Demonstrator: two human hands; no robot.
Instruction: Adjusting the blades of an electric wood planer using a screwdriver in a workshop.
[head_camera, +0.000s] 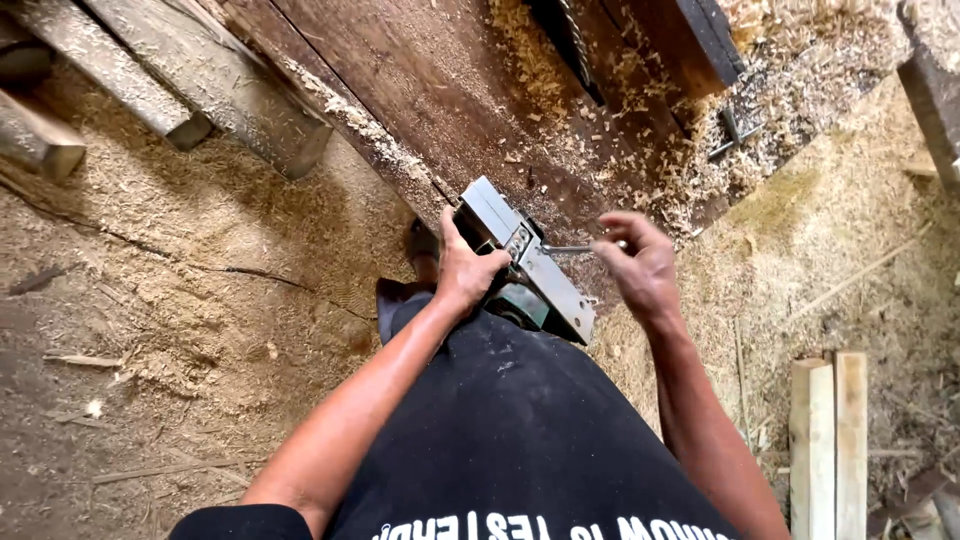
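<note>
over sawdust floor (180, 330), hands on planer (525, 262)

Soft, even daylight, weak shadows, mild glare on sawdust, wide-angle bending at edges, slight overall softness.

No packages, signs or screens show. A small label (517, 243), seemingly pale and rectangular, sits on the grey planer (525, 262) top, too blurred to tell more. White lettering runs along the black shirt (520, 440) at the bottom edge.
</note>
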